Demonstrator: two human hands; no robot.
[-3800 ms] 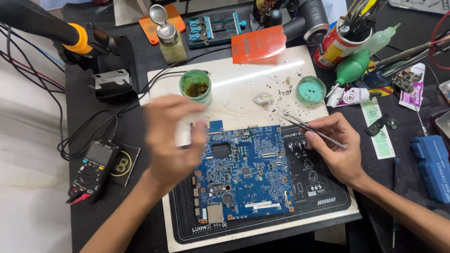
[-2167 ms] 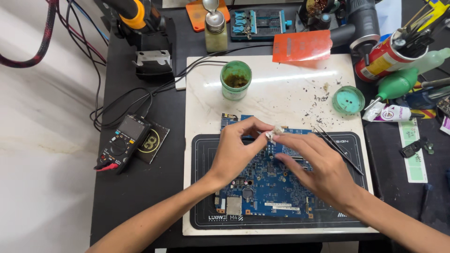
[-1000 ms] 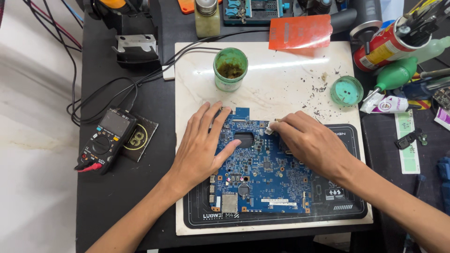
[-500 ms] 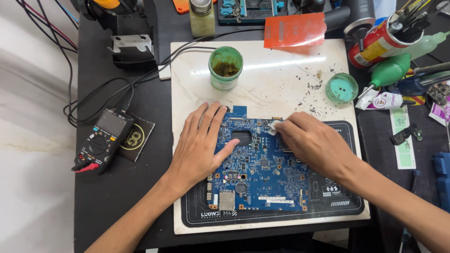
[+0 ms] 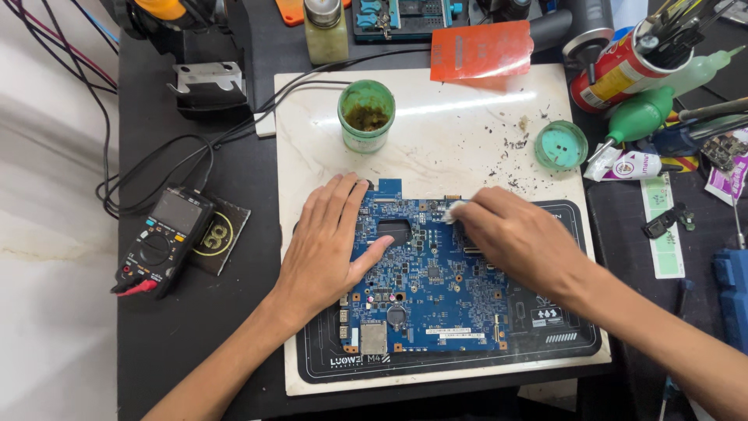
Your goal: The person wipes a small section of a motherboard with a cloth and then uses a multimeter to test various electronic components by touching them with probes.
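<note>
Pressing left hand [image 5: 327, 249] flat on circuit board [image 5: 428, 296] — right hand [image 5: 514, 238] pinching white wad [image 5: 454, 210]

An electronics repair workshop: a multimeter [image 5: 160, 242], a flux pot [image 5: 366, 115] and a bare circuit board [image 5: 432, 281] crowd the bench.

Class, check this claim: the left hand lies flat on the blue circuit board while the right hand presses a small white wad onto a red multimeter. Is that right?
Not quite. In the head view the right hand presses the white wad onto the blue circuit board itself. The left hand lies flat on it, as stated.
</note>
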